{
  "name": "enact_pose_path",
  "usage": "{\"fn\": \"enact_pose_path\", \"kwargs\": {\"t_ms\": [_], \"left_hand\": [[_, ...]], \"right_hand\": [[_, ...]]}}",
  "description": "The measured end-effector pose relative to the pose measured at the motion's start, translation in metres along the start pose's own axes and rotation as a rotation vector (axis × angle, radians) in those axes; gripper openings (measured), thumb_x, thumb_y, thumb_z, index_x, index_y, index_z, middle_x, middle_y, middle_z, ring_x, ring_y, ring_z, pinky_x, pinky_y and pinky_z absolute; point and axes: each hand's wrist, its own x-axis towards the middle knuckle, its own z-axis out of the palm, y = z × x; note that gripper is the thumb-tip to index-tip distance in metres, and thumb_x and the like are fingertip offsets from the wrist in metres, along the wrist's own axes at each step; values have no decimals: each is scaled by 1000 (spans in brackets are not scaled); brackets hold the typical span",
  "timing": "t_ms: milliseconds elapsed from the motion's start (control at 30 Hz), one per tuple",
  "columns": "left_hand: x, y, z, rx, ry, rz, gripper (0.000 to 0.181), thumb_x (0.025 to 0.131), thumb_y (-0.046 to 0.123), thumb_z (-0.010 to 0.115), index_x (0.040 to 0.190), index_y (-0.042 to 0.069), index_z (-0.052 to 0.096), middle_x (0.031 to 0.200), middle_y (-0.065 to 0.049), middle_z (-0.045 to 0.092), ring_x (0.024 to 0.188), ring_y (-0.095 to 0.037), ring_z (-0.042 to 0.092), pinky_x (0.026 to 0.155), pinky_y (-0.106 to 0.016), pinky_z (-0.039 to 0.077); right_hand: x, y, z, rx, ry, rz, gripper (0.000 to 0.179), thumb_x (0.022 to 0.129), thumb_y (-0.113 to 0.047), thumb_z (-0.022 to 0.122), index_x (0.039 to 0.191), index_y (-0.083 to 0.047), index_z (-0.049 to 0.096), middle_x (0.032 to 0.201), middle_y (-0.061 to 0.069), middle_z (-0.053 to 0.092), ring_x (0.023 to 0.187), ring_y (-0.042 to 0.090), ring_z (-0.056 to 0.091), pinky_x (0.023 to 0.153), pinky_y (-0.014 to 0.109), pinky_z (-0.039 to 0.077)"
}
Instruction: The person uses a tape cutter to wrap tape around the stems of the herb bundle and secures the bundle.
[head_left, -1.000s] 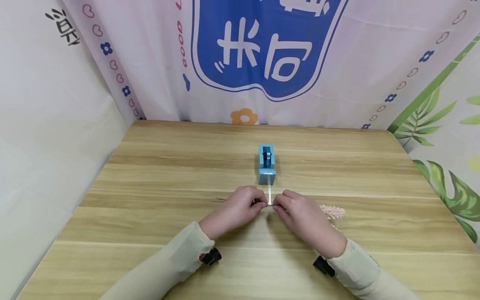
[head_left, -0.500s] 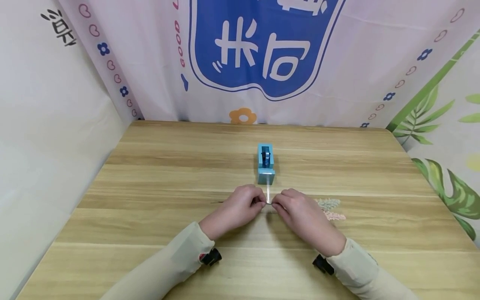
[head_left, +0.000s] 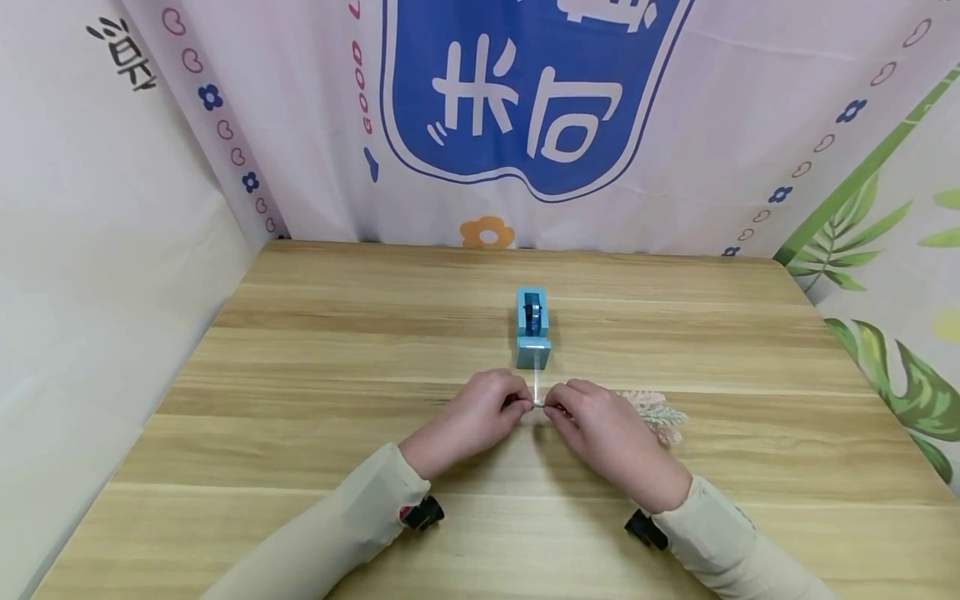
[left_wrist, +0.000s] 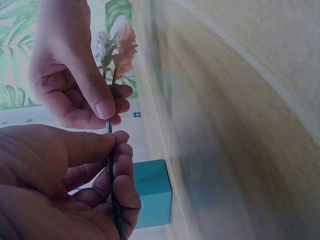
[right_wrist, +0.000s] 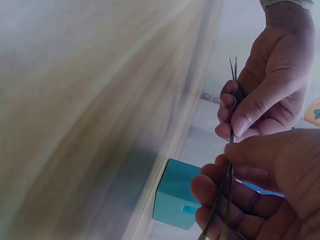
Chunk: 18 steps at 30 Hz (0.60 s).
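My left hand [head_left: 480,410] pinches the thin dark stems [right_wrist: 234,122] of a small bunch of flower sprigs [head_left: 654,410] between thumb and fingertips. Close beside it, my right hand [head_left: 603,429] pinches the same stems nearer the flower heads. A pink flower head [left_wrist: 126,49] and a pale green one [left_wrist: 105,50] stick out past the right hand. Stem ends [right_wrist: 233,67] extend beyond the left. From the blue tape dispenser [head_left: 533,354], a strip of clear tape [head_left: 537,387] runs to the stems in the narrow gap between the hands.
The dispenser stands just beyond the hands on a wooden table [head_left: 337,333]. A printed curtain [head_left: 315,125] hangs along the table's back edge. White cloth [head_left: 112,250] covers the left side, and a leaf-patterned one [head_left: 900,333] the right.
The flower heads have turned about the stems: different pink and green heads show beside my right hand in each frame. Both hands stay in nearly the same place, and the tape remains stretched.
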Motion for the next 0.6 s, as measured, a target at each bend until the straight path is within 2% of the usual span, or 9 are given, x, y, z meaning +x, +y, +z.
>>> {"fn": "enact_pose_path", "kwargs": {"t_ms": [400, 600], "left_hand": [[-2, -1, 2, 5, 34, 0, 9, 98, 5, 70, 97, 2, 78, 91, -6, 71, 80, -13, 56, 73, -25, 50], [-2, 1, 2, 36, 20, -5, 13, 101, 7, 67, 101, 1, 79, 95, -9, 76, 84, -14, 63, 79, -30, 56]], "right_hand": [[1, 2, 3, -21, 42, -33, 5, 94, -11, 77, 96, -15, 79, 90, -5, 74, 83, 12, 72, 73, 31, 61], [1, 3, 4, -28, 42, -36, 4, 94, -12, 77, 96, -15, 78, 90, -5, 74, 83, 11, 71, 73, 31, 60]]}}
